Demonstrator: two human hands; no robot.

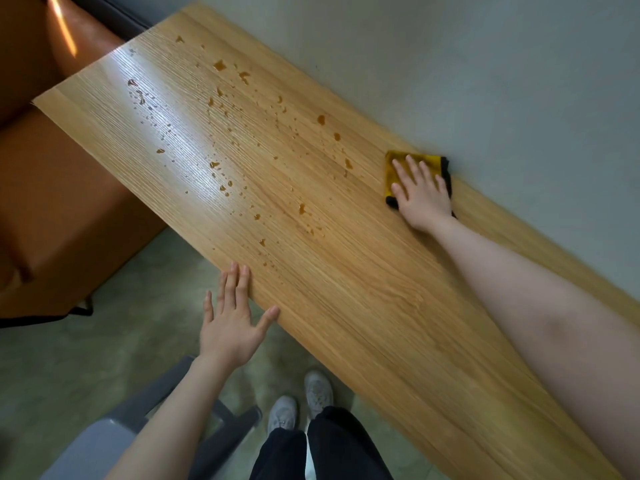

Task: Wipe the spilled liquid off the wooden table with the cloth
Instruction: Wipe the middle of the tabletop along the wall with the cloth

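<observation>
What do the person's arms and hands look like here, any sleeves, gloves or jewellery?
Both arms are bare up to the frame edge, no sleeves showing. The left hand and right hand are ungloved, with no visible rings, watch or wristbands. Fingernails look short and unpainted.

We reckon this is a small office or waiting room: a long wooden table (pixel 346 289) pushed against a plain grey wall (pixel 485 81), an orange leather-look sofa (pixel 52 168) at one end, a grey chair (pixel 114 441) (office type, seemingly) on speckled flooring (pixel 104 358).
</observation>
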